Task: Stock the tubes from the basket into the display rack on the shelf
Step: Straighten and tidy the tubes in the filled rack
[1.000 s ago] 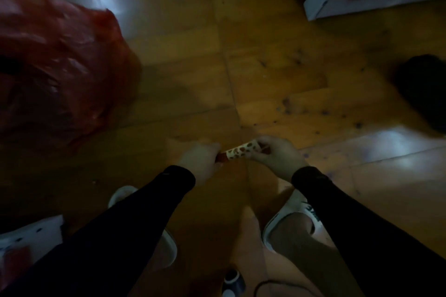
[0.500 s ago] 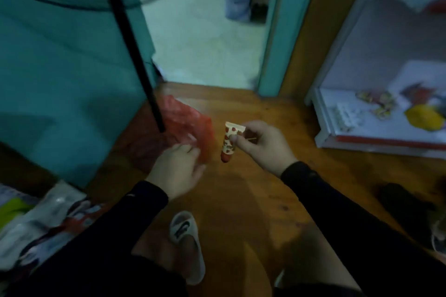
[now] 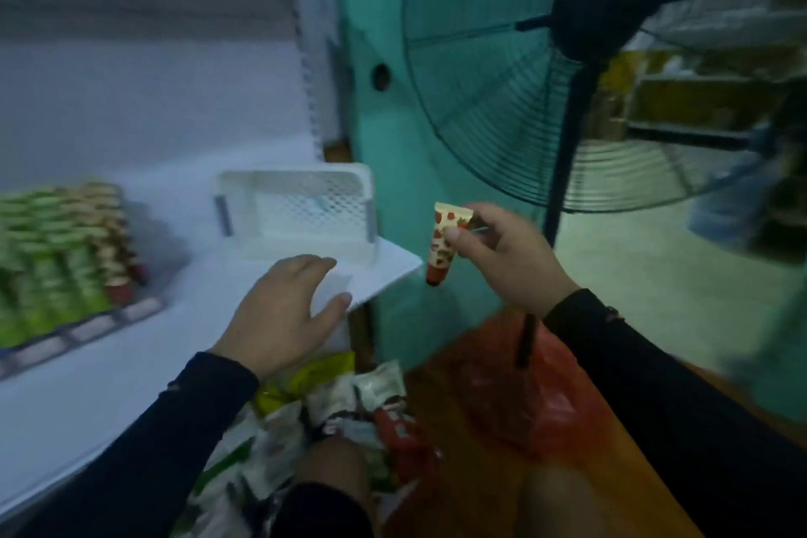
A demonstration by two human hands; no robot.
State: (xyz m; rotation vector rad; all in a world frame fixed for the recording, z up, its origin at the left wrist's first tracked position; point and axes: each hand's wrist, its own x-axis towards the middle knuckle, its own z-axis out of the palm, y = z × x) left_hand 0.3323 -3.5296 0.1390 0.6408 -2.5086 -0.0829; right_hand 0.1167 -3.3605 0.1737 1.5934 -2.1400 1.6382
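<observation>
Fingers and thumb of our right hand (image 3: 502, 258) pinch a strawberry-print tube (image 3: 444, 242) near its crimped top, cap hanging down, off the right corner of the white shelf (image 3: 87, 384). Our left hand (image 3: 284, 315) hovers spread and empty over the shelf edge. Behind it sits the white basket (image 3: 297, 205); far left, the display rack (image 3: 61, 266) looks nearly full. We judge this the carry step: next the tube must cross left into a free slot among the red-capped row.
</observation>
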